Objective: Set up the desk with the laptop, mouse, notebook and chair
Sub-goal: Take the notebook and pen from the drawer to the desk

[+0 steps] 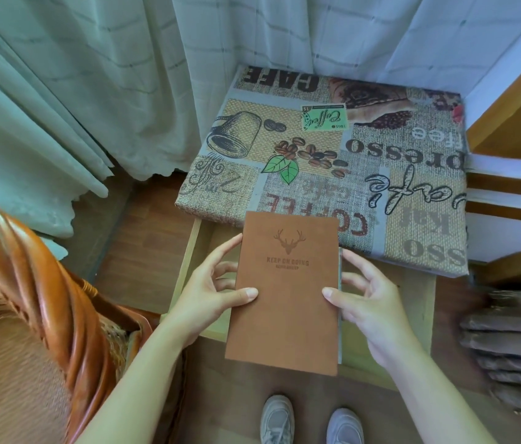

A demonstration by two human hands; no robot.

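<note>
A brown notebook with a stamped deer head and the words "KEEP ON GOING" is held in the air above an open wooden drawer. My left hand grips its left edge, thumb on the cover. My right hand grips its right edge the same way. Beyond it stands the desk, covered with a coffee-print cloth. A brown chair with a woven seat is at the lower left. No laptop or mouse is in view.
Pale curtains hang behind and to the left of the desk. A wooden shelf unit stands at the right, with folded brown fabric below it. My two white shoes stand on the wooden floor.
</note>
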